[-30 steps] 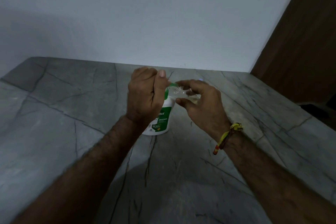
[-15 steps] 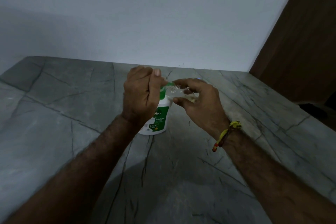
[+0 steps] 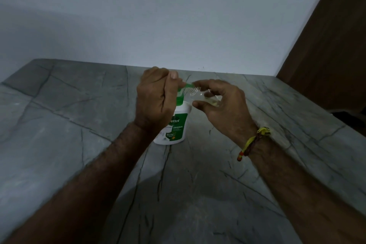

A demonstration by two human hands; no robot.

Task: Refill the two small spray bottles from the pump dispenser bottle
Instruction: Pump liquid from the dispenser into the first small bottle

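Standing upright on the grey veined stone counter (image 3: 59, 125), the white pump dispenser bottle (image 3: 176, 125) sat near the middle of the surface, just as it had a moment before; compared with a second earlier, both hands had kept their places around its top, the whole group merely sitting a little higher in view. The left hand (image 3: 154, 101), at about nine o'clock from the bottle, was curled in a fist over the green pump head (image 3: 183, 90), thumb laid along the top, gripping it. The green spout pointed towards three o'clock, its tip meeting the threaded mouth of a small clear spray bottle (image 3: 206, 96). The right hand (image 3: 223, 109), at three o'clock, pinched that little bottle between thumb and fingers, tilted with its neck to the spout. On the dispenser's green-and-white label I could read "ettol", "ORIGINAL" and "99.99"; the finer print was too small. A yellow and red thread band (image 3: 253, 142) circled the right wrist.
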